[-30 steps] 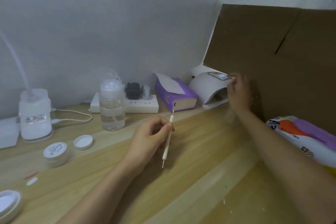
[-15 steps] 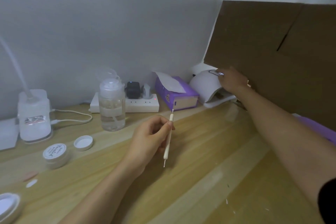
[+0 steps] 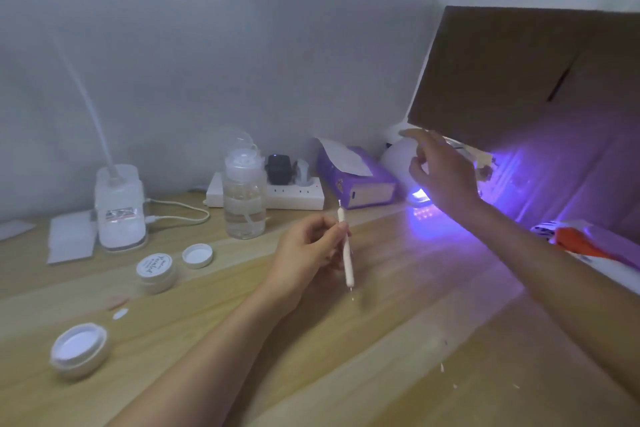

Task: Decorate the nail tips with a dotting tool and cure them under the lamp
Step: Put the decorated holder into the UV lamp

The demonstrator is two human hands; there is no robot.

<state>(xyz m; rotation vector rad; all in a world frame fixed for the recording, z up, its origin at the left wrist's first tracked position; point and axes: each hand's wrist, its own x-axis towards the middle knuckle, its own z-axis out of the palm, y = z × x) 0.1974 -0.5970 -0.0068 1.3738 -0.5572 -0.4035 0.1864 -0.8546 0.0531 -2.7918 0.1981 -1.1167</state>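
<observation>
My left hand (image 3: 306,255) pinches a white dotting tool (image 3: 346,253) upright over the middle of the wooden table (image 3: 381,340), its lower tip just above the wood. My right hand (image 3: 440,172) hovers with loose fingers just in front of the white curing lamp (image 3: 396,158) at the back right, holding nothing. Violet light glows from the lamp's mouth onto the table and the cardboard. Two small nail tips, one pink (image 3: 116,302) and one white (image 3: 120,314), lie on the table at the left. What is inside the lamp is hidden by my hand.
A brown cardboard sheet (image 3: 519,80) leans over the lamp. A purple tissue box (image 3: 356,180), power strip (image 3: 294,198), clear pump bottle (image 3: 244,194), white desk-lamp base (image 3: 119,208), gel pot (image 3: 154,269), loose lids (image 3: 197,255) and an open jar (image 3: 79,348) stand around. A colourful packet (image 3: 588,243) lies right.
My right hand has lifted off the top of the lamp and drawn slightly back. The lamp now shines violet. My left hand still holds the dotting tool in the same place.
</observation>
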